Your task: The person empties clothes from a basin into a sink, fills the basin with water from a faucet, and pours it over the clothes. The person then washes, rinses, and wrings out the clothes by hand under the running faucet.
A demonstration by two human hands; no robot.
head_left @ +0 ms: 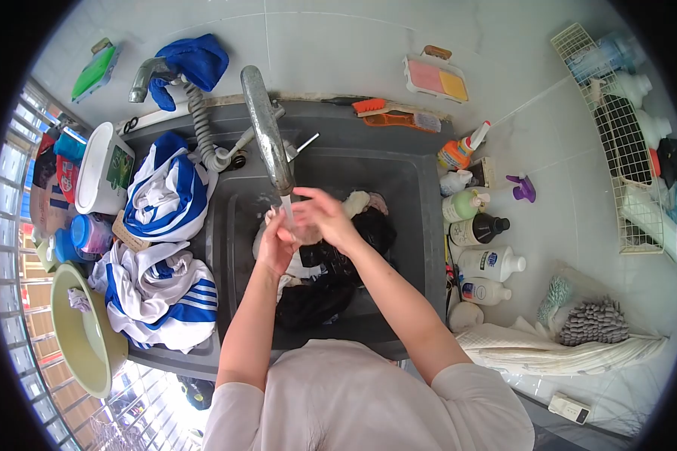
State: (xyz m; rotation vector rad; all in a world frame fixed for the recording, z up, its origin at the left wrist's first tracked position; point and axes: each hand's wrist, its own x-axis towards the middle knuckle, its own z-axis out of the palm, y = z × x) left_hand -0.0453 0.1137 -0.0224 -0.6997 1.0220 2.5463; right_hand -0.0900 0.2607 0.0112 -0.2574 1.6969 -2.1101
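Water runs from the metal faucet (267,128) between my two hands. My left hand (278,244) is beside the stream, its fingers loosely bent and pointing up, with no object visible in it. My right hand (325,220) reaches across from the other side, fingers apart and partly blurred. A pale, blurry patch shows between the hands, and I cannot make out whether it is splashing water or skin. Below them, wet black clothes (320,301) and some white cloth lie in the dark grey sink (410,293).
Blue-and-white garments (165,301) are heaped on the left ledge, near a white tub (104,169) and a yellow-green basin (86,331). Orange brushes (399,116) rest on the back rim. Several bottles (489,263) line the right side, below a wire rack (617,143).
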